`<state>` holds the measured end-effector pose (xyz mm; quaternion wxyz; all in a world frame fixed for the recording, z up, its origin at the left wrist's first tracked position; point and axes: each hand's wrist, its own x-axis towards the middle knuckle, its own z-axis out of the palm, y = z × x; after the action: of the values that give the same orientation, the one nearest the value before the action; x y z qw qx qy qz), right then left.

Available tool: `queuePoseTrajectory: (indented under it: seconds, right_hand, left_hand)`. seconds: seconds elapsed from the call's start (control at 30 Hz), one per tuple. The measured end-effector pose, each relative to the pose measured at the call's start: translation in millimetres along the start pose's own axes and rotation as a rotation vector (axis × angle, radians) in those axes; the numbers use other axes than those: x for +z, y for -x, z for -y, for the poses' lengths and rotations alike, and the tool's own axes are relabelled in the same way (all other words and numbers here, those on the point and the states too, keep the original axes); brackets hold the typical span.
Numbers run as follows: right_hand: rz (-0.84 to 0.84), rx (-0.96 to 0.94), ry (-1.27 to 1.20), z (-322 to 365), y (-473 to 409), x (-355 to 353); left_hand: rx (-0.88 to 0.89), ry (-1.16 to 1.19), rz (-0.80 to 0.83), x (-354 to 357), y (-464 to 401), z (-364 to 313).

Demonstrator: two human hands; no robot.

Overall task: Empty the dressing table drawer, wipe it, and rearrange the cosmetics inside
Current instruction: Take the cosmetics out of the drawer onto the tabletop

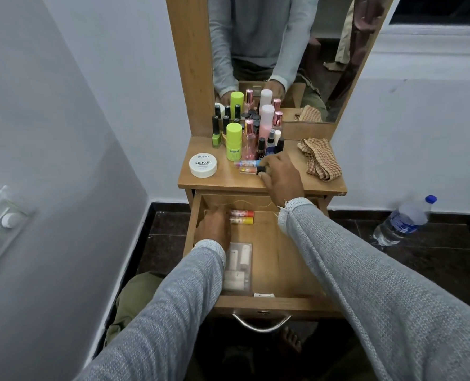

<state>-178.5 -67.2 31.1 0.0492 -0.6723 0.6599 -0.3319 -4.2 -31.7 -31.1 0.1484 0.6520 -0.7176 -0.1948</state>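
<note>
Open drawer (pixel 272 259) pulled out below the worktop (pixel 228 180), mostly bare wood inside. Along its left wall, toward the front, a clear flat pouch (pixel 238 270) of white tubes and pieces; at the back left, two small lip balm tubes (pixel 242 217) lying side by side, one with a red cap, one with a yellow. On the worktop: a crowded cluster of cosmetics near the mirror (pixel 297 50), among them a lime green stick (pixel 233 141), nail polish bottles (pixel 216 132) and pink spray bottles (pixel 249 140); a white round nail polish remover tub (pixel 203 165) toward the front left corner; a checked cloth (pixel 320 159) crumpled at the right edge. Left hand (pixel 214 229) down in the drawer's back left corner, touching the two balm tubes, fingers hidden from here, so grasp cannot be told. Right hand (pixel 280 177) over the worktop's front centre, fingers (pixel 264 174) curled on the dark cap of a small clear roll-on vial (pixel 250 170), a blue-capped tube (pixel 246 163) lying just behind. Likely light, rigid, smooth and prone to rolling; glass vial probably breakable. Best pinched across the barrel or cap. Pouch probably soft and slippery, best lifted by an edge.
</note>
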Motion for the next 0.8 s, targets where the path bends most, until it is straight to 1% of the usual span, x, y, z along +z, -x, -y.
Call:
queuePoseTrajectory:
  seconds: [0.13, 0.23, 0.33, 0.43, 0.47, 0.53, 0.6, 0.7, 0.8]
  right_hand:
    - [-0.043, 0.034, -0.084, -4, 8, -2]
    - [-0.071, 0.05, -0.171, -8, 19, -4]
    - [-0.106, -0.009, -0.218, -12, 37, -4]
    - [-0.119, -0.098, -0.132, -18, 59, 0]
    - [-0.085, -0.124, -0.094, -22, 67, 2]
    - [0.035, -0.136, -0.034, -30, 79, 10]
    - [0.169, -0.095, 0.002, -37, 85, 18]
    - [0.305, -0.024, 0.006, -39, 87, 28]
    - [0.456, 0.009, 0.055, -35, 87, 34]
  left_hand:
    - [-0.041, -0.095, 0.084, 3, -5, -1]
    - [-0.017, -0.162, 0.117, 4, -7, -3]
    - [-0.015, -0.196, 0.131, 3, -8, -5]
    - [-0.011, -0.215, 0.134, 3, -9, -5]
    - [-0.004, -0.211, 0.127, 4, -8, -4]
    - [0.015, -0.212, 0.105, 5, -8, -2]
    - [0.034, -0.21, 0.086, 6, -8, 0]
    - [0.055, -0.202, 0.068, 7, -7, 2]
    - [0.071, -0.166, 0.105, 10, -9, 5]
